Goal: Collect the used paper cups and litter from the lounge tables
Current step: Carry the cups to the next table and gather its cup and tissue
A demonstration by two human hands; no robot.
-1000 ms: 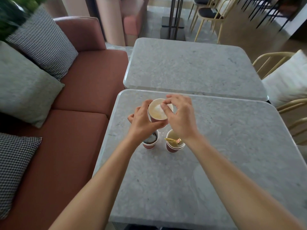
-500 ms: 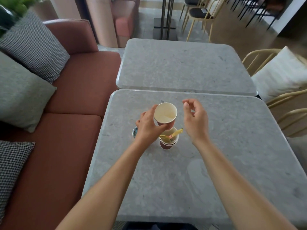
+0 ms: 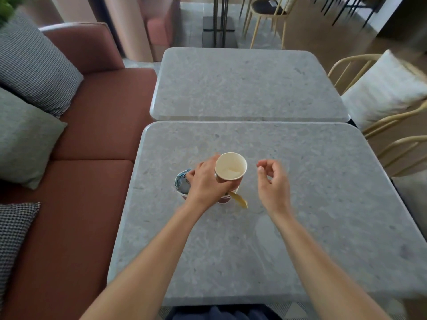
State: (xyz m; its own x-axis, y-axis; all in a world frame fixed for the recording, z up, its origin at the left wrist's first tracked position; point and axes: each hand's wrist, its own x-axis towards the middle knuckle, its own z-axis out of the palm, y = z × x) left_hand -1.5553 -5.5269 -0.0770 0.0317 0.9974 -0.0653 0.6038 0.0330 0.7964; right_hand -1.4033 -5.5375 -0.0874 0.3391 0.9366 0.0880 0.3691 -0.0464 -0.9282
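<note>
Cup held just above the stack, ready to nest

The left hand (image 3: 208,183) grips a paper cup (image 3: 231,168) by its side wall, mouth up and near upright. The stacked cups (image 3: 223,199) stand directly beneath the grip on the table (image 3: 312,215), so the likely move is straight down. A yellow wrapper (image 3: 240,201) juts from the stack toward the right hand (image 3: 273,181), which hangs loosely curled and empty. A litter-filled cup (image 3: 181,183) sits just left of the grip.

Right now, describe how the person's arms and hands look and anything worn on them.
Both forearms are bare up to the frame's edge: no sleeves show. The left hand and right hand carry no visible gloves, rings, watch or bracelets; the right one is slightly blurred. Dark blue clothing shows at the bottom edge.
</note>
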